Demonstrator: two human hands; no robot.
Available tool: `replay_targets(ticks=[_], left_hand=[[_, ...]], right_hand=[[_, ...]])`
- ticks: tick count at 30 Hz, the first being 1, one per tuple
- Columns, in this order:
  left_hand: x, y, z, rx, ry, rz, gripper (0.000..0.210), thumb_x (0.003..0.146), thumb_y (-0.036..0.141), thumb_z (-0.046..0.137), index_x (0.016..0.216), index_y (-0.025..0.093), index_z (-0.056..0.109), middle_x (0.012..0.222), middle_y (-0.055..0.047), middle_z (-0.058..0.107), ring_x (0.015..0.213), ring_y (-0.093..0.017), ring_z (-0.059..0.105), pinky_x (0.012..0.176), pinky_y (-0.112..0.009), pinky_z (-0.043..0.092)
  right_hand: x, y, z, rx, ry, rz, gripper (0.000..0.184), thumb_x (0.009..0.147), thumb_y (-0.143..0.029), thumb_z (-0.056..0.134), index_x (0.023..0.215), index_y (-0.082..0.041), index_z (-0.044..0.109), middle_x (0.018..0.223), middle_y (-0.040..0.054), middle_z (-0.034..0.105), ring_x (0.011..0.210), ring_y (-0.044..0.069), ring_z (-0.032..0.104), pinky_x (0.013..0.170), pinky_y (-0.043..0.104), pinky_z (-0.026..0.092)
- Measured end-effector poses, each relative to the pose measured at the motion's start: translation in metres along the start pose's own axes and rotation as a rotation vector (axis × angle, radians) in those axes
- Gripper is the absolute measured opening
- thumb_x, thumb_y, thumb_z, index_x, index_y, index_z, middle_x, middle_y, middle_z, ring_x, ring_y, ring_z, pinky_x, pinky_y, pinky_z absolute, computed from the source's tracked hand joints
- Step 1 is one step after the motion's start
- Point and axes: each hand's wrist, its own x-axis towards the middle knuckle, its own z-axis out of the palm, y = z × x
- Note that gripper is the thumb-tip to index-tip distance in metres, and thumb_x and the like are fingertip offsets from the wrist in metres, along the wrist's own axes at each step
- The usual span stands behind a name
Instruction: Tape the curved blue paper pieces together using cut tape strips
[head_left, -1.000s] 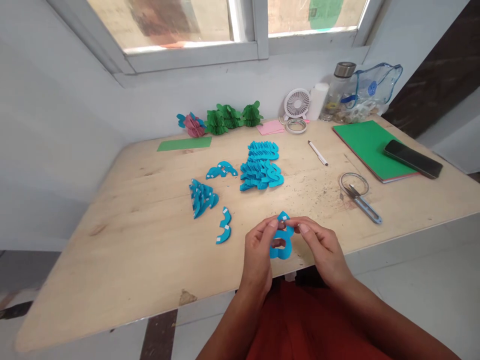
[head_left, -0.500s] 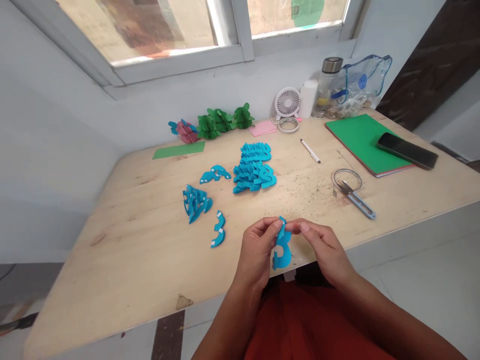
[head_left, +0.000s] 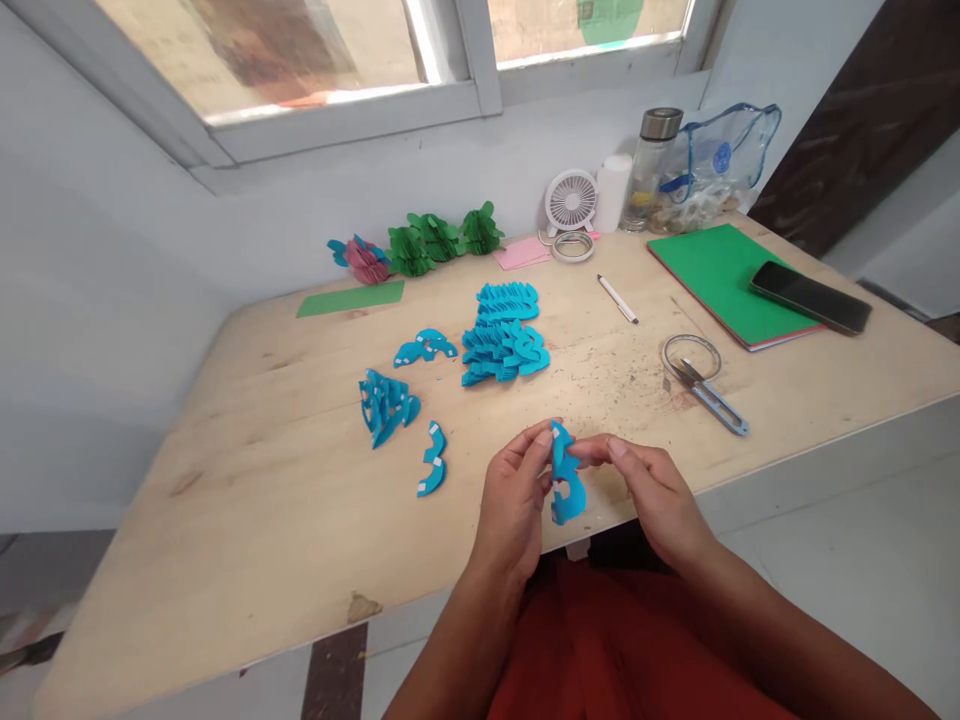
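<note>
A blue scalloped paper cutout (head_left: 571,497) with small white patches along its inner edge is held upright near the table's front edge. The thumb and fingers of my left hand (head_left: 517,480) pinch its upper left side. From the right, my right hand (head_left: 645,480) reaches the cutout's upper part with its fingertips, the fingers drawn together; their exact grip is partly hidden. Left of my hands lies a similar blue strip (head_left: 433,470) with white patches. Beyond it are a folded blue paper piece (head_left: 388,405) and another blue arc (head_left: 426,347). Stacked pleated blue pieces (head_left: 504,345) lie ahead.
Thread snips (head_left: 712,395) and a metal ring (head_left: 691,340) lie at right, near a pen (head_left: 617,298), a green paper stack (head_left: 731,285) and a phone (head_left: 810,297). Along the wall stand green paper ornaments (head_left: 435,240), a small fan (head_left: 571,202), tape roll (head_left: 572,247) and bottle (head_left: 651,170).
The cutout has turned and risen slightly in my left hand, so more of its upper part with a white patch shows. My right fingers stay at its right side.
</note>
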Motion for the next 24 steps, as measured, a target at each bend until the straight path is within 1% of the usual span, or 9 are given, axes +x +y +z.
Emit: replay_targets(ticks=[4,8,11,14,17,19,20,22,24], left_hand=[[-0.01,-0.003,-0.012,0.084,-0.01,0.049,0.044,0.072,0.033,0.072,0.113,0.02,0.063,0.092,-0.007,0.07,0.084,-0.018,0.065,0.074,-0.028,0.048],[-0.016,-0.013,-0.019,0.176,-0.046,0.092,0.055,0.063,0.022,0.079,0.114,0.023,0.058,0.097,-0.007,0.07,0.094,-0.021,0.064,0.08,-0.03,0.049],[-0.015,-0.021,-0.02,0.186,-0.017,0.076,0.044,0.064,0.02,0.076,0.106,0.021,0.062,0.095,-0.006,0.069,0.089,-0.019,0.064,0.074,-0.027,0.05],[-0.011,-0.024,-0.019,0.154,-0.002,0.06,0.026,0.068,0.021,0.073,0.093,0.017,0.067,0.087,-0.003,0.068,0.074,-0.014,0.061,0.064,-0.024,0.049],[-0.007,-0.023,-0.018,0.069,-0.01,0.024,0.017,0.066,0.019,0.073,0.082,0.016,0.067,0.078,0.0,0.065,0.06,-0.01,0.057,0.059,-0.023,0.047],[-0.005,-0.022,-0.019,-0.001,0.009,-0.015,0.017,0.064,0.017,0.074,0.08,0.016,0.067,0.078,0.001,0.064,0.055,-0.008,0.056,0.058,-0.024,0.047],[-0.005,-0.022,-0.02,-0.033,0.022,-0.032,0.018,0.064,0.017,0.074,0.08,0.016,0.067,0.078,0.001,0.064,0.055,-0.008,0.056,0.058,-0.024,0.047],[-0.003,-0.022,-0.022,-0.082,0.04,-0.053,0.019,0.063,0.016,0.075,0.08,0.016,0.066,0.079,0.001,0.064,0.056,-0.008,0.057,0.058,-0.024,0.047],[-0.002,-0.022,-0.024,-0.114,0.041,-0.066,0.02,0.063,0.015,0.076,0.081,0.015,0.066,0.079,0.001,0.062,0.057,-0.009,0.058,0.058,-0.023,0.048]], right_hand=[[0.005,0.001,-0.002,-0.034,0.052,0.008,0.041,0.094,-0.048,0.042,0.099,-0.022,0.074,0.101,0.0064,0.074,0.094,0.022,0.066,0.087,0.039,0.05],[0.008,0.003,-0.001,-0.037,0.095,0.02,0.041,0.093,-0.048,0.044,0.1,-0.021,0.074,0.1,0.0068,0.073,0.09,0.021,0.066,0.085,0.039,0.051],[0.009,0.002,0.002,-0.023,0.113,0.023,0.04,0.092,-0.047,0.045,0.099,-0.021,0.074,0.098,0.0067,0.073,0.087,0.02,0.067,0.084,0.037,0.051],[0.008,0.0,0.006,-0.032,0.108,0.031,0.039,0.092,-0.046,0.045,0.098,-0.02,0.074,0.095,0.0066,0.074,0.087,0.02,0.067,0.085,0.038,0.051],[0.008,-0.003,0.002,-0.059,0.088,0.048,0.036,0.092,-0.045,0.048,0.099,-0.021,0.073,0.094,0.0064,0.074,0.09,0.021,0.066,0.086,0.039,0.05],[0.011,-0.004,-0.011,-0.093,0.115,0.034,0.032,0.09,-0.043,0.051,0.1,-0.021,0.073,0.098,0.0066,0.074,0.092,0.021,0.066,0.087,0.04,0.049],[0.013,-0.003,-0.02,-0.118,0.155,0.019,0.031,0.089,-0.042,0.053,0.1,-0.021,0.072,0.1,0.0066,0.073,0.091,0.022,0.066,0.087,0.04,0.049],[0.02,-0.001,-0.044,-0.183,0.279,-0.022,0.027,0.086,-0.04,0.057,0.097,-0.021,0.072,0.099,0.0066,0.073,0.089,0.021,0.066,0.088,0.04,0.048],[0.027,0.002,-0.072,-0.251,0.452,-0.031,0.026,0.082,-0.039,0.061,0.094,-0.02,0.072,0.095,0.007,0.073,0.085,0.022,0.066,0.086,0.041,0.048]])
